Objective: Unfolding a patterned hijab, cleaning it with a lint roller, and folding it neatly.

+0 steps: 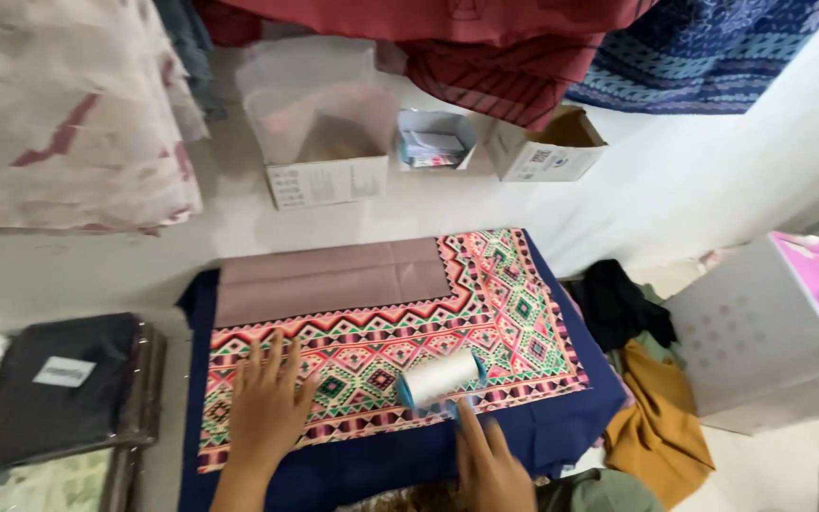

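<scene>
A folded cloth with a bright geometric pattern (485, 303) and a plain mauve panel (334, 280) lies on a dark blue fabric (561, 427). My left hand (263, 408) rests flat on the patterned part, fingers spread. A lint roller with a white roll and light blue frame (440, 377) lies on the cloth's near edge. My right hand (490, 465) reaches to the roller's handle from below, fingers touching it; the grip itself is hard to make out.
Open white boxes (324, 180) (547, 152) and a small tray (433, 142) stand at the back. Stacked fabrics hang above. Packaged dark cloth (49, 389) lies at left. Loose black and mustard garments (651, 417) and a white and pink box (770, 332) are at right.
</scene>
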